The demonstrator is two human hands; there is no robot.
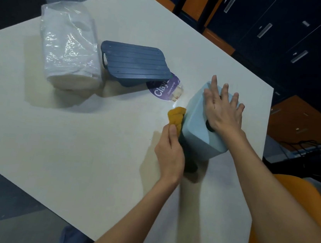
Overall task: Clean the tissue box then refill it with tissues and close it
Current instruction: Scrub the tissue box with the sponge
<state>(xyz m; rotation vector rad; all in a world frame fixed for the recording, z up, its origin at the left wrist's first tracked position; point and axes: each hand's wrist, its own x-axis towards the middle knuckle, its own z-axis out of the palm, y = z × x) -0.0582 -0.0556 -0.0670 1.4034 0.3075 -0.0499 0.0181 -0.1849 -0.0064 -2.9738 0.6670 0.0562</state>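
A light blue tissue box (197, 126) stands on the white table (72, 140), right of centre. My right hand (223, 109) lies flat on its top face with the fingers spread, over a dark slot. My left hand (170, 152) grips a bunched yellow cloth (175, 116) and holds it against the box's left side. The dark blue ribbed lid (134, 63) of the box lies loose on the table behind. Left of the lid lies a pack of white tissues (69, 49) in clear plastic.
A purple round packet (164, 90) printed with white lettering sits partly under the lid. Dark lockers (287, 36) stand beyond the table's far edge. Cables (304, 147) and an orange seat (295, 198) lie to the right. The table's near edge runs diagonally at lower left.
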